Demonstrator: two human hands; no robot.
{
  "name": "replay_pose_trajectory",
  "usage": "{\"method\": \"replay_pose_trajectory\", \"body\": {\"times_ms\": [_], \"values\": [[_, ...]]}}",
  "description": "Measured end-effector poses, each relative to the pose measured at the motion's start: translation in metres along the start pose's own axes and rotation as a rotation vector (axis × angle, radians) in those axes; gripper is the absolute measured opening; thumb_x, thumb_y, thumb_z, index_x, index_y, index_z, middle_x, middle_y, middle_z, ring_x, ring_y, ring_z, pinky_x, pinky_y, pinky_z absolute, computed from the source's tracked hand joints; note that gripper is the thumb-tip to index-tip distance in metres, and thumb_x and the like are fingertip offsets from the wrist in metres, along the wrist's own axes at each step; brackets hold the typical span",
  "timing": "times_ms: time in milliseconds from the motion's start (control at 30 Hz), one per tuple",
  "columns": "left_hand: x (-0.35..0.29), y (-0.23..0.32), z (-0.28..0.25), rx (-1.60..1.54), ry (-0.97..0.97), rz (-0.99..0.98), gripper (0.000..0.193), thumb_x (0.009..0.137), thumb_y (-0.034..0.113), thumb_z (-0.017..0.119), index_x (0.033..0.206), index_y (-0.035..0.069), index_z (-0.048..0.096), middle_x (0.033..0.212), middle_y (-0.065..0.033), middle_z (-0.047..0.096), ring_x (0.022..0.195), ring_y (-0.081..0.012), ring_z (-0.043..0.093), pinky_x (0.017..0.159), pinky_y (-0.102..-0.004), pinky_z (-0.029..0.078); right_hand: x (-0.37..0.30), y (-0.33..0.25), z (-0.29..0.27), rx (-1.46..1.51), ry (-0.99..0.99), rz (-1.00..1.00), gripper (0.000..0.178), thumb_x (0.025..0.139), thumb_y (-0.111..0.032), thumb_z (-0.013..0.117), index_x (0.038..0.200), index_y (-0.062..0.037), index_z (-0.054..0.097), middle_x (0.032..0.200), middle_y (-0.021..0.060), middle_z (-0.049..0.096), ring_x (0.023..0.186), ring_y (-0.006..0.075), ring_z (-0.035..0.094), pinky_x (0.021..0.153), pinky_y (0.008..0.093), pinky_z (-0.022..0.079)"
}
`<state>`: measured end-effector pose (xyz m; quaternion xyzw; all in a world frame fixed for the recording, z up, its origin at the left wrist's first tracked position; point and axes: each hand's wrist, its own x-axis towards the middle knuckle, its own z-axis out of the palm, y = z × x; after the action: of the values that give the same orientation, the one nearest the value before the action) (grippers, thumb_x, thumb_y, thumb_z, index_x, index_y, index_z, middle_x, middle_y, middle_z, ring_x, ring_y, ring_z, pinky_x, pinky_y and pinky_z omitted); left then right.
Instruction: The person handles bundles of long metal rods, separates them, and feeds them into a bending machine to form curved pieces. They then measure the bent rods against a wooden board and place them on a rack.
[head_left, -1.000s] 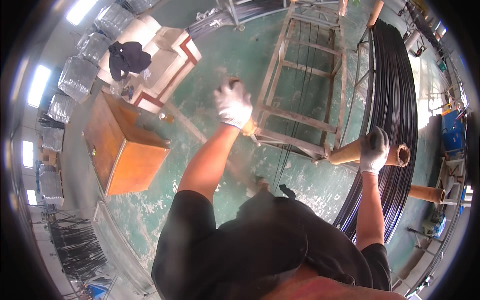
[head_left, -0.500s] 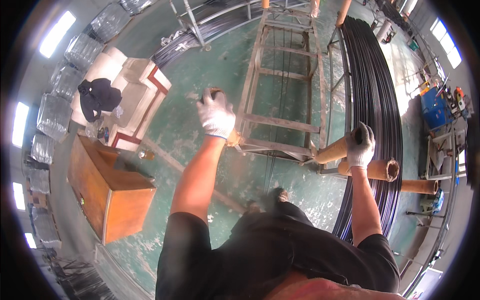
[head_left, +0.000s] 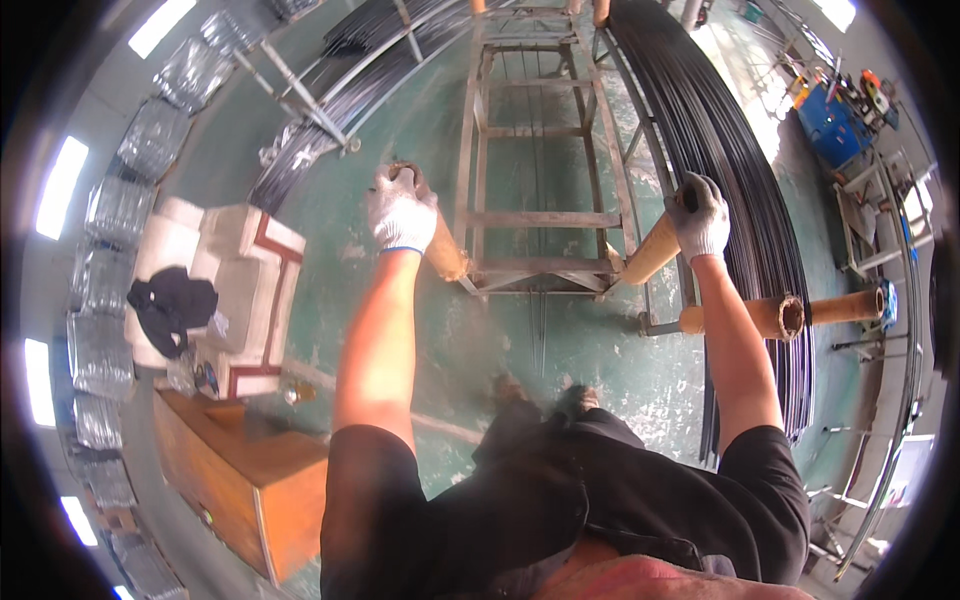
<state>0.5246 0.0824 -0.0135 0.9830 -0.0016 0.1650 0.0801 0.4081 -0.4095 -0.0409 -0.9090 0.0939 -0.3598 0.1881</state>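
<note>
Both my gloved hands grip rusty tubes at the metal rack point(head_left: 535, 215).
White foam boxes point(head_left: 240, 290) lie left beside a wooden cabinet point(head_left: 255, 480). My left hand point(head_left: 400, 210) wraps one tube point(head_left: 445, 255); my right hand point(head_left: 700, 218), arm outstretched, closes around another point(head_left: 650, 252) beside the black rod bundle point(head_left: 740, 180).

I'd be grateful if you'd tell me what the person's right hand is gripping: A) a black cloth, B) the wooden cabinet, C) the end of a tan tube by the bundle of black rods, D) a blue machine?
C: the gloved right hand closes around the upper end of the tan tube, right beside the bundle of black rods.
</note>
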Motion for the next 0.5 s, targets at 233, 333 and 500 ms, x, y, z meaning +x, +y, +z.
{"method": "replay_pose_trajectory", "body": {"times_ms": [233,333,500], "values": [[0.101,0.020,0.026,0.067,0.014,0.083,0.035,0.092,0.034,0.078,0.117,0.011,0.078,0.135,-0.0179,0.064,0.123,-0.0414,0.069,0.107,-0.0495,0.058,0.057,0.007,0.038,-0.011,0.015,0.013,0.055,0.077,-0.025,0.091,0.128,-0.0086,0.077,0.125,0.0161,0.078,0.112,0.0390,0.076,0.099,0.0476,0.061],[0.139,0.024,0.038,0.059,-0.028,0.108,0.032,0.093,0.033,0.075,0.112,0.008,0.081,0.129,-0.0190,0.067,0.120,-0.0411,0.070,0.106,-0.0488,0.058,0.082,0.013,0.056,-0.044,0.044,-0.014,0.051,0.077,-0.024,0.091,0.123,-0.0076,0.077,0.119,0.0144,0.078,0.106,0.0377,0.077,0.094,0.0462,0.061],[0.189,0.037,0.067,0.049,0.007,0.111,0.034,0.093,0.033,0.074,0.113,0.006,0.081,0.129,-0.0192,0.067,0.119,-0.0407,0.071,0.104,-0.0482,0.060,0.134,0.045,0.100,-0.084,0.081,-0.013,0.050,0.079,-0.025,0.090,0.124,-0.0086,0.078,0.116,0.0134,0.079,0.104,0.0371,0.077,0.093,0.0448,0.061]]}}
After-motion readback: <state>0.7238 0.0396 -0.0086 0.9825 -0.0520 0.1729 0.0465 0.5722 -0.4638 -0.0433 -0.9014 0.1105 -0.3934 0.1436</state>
